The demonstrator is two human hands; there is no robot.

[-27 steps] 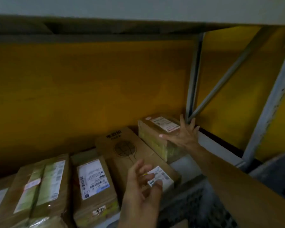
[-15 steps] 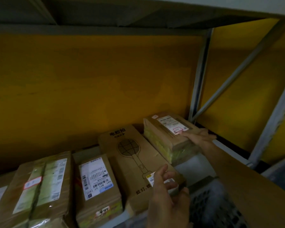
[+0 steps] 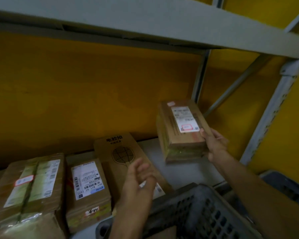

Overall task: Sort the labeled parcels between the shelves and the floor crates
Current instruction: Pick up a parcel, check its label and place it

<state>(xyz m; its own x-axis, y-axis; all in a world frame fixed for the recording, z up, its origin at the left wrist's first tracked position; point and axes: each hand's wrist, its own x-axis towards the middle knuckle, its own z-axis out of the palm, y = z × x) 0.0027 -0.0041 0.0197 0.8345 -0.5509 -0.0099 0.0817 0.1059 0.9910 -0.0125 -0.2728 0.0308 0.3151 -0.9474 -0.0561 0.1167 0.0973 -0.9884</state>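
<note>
My right hand [image 3: 214, 144] grips the near end of a small brown labeled parcel [image 3: 178, 131] and holds it tilted up above the grey shelf [image 3: 183, 169] at the right. My left hand [image 3: 140, 180] hovers with relaxed fingers over the near end of a flat swatter-printed box [image 3: 121, 152], which lies on the shelf. Whether the fingers touch its label is unclear. Left of it lie a labeled parcel [image 3: 88, 187] and a taped, larger parcel [image 3: 29, 187].
A dark perforated plastic crate [image 3: 197, 214] stands below the shelf edge at the front. The upper shelf board [image 3: 128, 23] hangs overhead. Grey uprights and a diagonal brace [image 3: 235, 85] stand at the right against the yellow wall. Another dark crate [image 3: 286, 185] sits far right.
My right hand has taken hold of the small parcel and lifted it off the shelf, tilting it toward me. My left hand has let go of the swatter box's end and opened.
</note>
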